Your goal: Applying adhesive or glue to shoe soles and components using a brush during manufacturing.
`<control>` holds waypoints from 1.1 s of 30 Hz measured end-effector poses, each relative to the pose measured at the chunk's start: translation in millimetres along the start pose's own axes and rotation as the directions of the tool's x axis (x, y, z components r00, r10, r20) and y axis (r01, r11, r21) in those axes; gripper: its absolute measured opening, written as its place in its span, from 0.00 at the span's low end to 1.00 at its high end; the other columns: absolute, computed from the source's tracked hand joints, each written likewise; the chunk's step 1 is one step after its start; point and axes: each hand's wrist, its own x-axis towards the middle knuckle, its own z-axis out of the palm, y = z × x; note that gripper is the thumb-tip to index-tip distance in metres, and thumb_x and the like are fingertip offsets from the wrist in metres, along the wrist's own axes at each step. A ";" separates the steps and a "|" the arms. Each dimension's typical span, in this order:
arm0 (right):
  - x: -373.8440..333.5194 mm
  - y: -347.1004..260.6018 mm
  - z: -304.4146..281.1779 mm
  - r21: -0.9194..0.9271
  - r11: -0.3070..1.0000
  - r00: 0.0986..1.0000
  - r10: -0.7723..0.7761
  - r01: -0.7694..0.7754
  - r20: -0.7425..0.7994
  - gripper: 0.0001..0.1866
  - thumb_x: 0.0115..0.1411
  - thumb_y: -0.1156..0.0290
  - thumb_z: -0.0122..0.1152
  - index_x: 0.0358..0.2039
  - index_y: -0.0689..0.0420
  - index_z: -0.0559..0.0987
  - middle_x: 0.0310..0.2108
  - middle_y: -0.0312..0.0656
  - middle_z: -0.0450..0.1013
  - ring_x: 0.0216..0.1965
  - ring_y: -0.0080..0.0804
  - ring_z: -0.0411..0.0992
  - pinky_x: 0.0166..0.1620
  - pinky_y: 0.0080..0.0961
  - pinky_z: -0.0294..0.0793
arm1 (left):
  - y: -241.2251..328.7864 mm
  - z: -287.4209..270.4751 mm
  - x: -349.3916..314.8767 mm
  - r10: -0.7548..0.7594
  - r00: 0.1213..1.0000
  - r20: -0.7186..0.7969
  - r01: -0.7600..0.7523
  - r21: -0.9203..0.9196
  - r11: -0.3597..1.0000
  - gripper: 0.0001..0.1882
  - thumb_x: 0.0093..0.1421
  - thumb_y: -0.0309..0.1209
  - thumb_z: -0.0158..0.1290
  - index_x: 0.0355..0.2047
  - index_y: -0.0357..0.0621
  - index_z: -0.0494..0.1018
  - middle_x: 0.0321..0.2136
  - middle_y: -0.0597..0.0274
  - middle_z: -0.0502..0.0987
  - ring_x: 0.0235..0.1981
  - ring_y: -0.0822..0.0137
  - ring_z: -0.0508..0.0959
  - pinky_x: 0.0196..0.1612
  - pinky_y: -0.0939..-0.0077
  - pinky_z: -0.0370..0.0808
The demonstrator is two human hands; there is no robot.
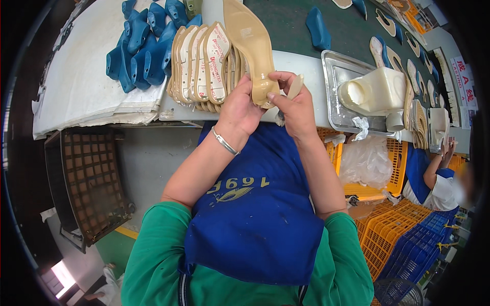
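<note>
A tan shoe insole (248, 33) is held upright in front of me, its heel end low and its toe end toward the far table. My left hand (242, 107) is closed around the left side of the heel. Thumb and forefinger of my right hand (298, 109) touch the heel's right edge. Tucked in that same hand is a small brush (295, 86) with a pale handle; dark bristles seem to poke out below. The heel looks shiny, as if wet. Just left stands a stack of similar insoles (214, 64) with white printed patches.
Blue shoe lasts (140, 48) are heaped at the far left. On the right, a metal tray (332, 104) holds a cut-open white plastic jug (375, 92). A dark green belt (286, 15) carries lasts and insoles. Yellow crates (377, 229) and a co-worker's arm (434, 168) are at right.
</note>
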 end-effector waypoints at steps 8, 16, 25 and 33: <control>-4.4 -12.2 -3.6 0.182 0.979 0.996 0.084 -0.090 0.041 0.19 0.55 0.77 0.58 0.49 0.61 0.73 0.41 0.37 0.72 0.33 0.16 0.65 0.33 0.14 0.64 | 4.3 3.1 -4.0 0.057 0.994 0.096 -0.062 0.050 0.997 0.15 0.66 0.25 0.46 0.53 0.41 0.65 0.45 0.60 0.75 0.45 0.69 0.77 0.48 0.72 0.75; -11.0 -27.1 -5.3 0.116 0.969 0.976 0.213 -0.216 0.045 0.29 0.52 0.71 0.59 0.55 0.61 0.67 0.42 0.40 0.74 0.26 0.14 0.61 0.27 0.12 0.58 | 4.4 3.4 -11.4 0.116 0.990 0.078 -0.132 0.243 0.961 0.16 0.66 0.27 0.46 0.54 0.42 0.66 0.47 0.59 0.75 0.47 0.67 0.77 0.51 0.71 0.75; -11.9 -30.0 -2.5 0.052 0.987 0.959 0.132 -0.149 0.252 0.36 0.48 0.71 0.64 0.59 0.62 0.66 0.46 0.38 0.73 0.48 0.24 0.70 0.48 0.21 0.69 | 9.1 13.1 -13.7 0.137 0.988 0.077 -0.149 0.174 0.973 0.13 0.65 0.27 0.49 0.49 0.39 0.66 0.42 0.59 0.77 0.44 0.69 0.78 0.47 0.72 0.76; -0.7 -15.8 -3.6 0.018 0.976 0.976 0.216 -0.216 -0.010 0.14 0.57 0.75 0.63 0.44 0.64 0.76 0.31 0.36 0.77 0.31 0.19 0.72 0.36 0.15 0.68 | 1.4 6.4 -7.6 0.143 0.990 0.018 -0.141 0.317 0.938 0.16 0.66 0.26 0.46 0.55 0.41 0.65 0.46 0.59 0.76 0.46 0.70 0.78 0.49 0.74 0.75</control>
